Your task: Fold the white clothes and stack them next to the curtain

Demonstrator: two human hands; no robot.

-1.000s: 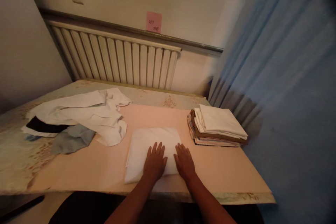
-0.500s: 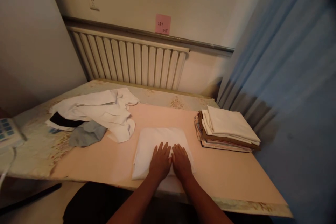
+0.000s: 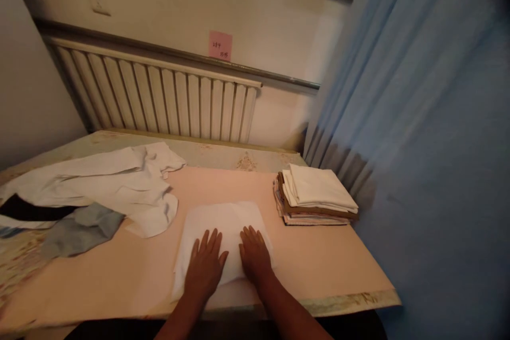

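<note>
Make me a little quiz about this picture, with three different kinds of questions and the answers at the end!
1. True or false: the left hand and right hand both lie on the folded white cloth.
2. What colour is the top of the folded stack? A: black. B: cream. C: green.
3. Fill in: in the picture, the grey cloth lies to the ____ of the folded white cloth.

Key: 1 true; 2 B; 3 left.

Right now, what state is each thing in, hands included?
White cloth: folded, lying flat
Left hand: open, palm down on white cloth
Right hand: open, palm down on white cloth
Cloth stack: folded, piled up
White fabric: unfolded, rumpled
Gray cloth: crumpled
Blue curtain: hanging in folds
Pink note: handwritten
</note>
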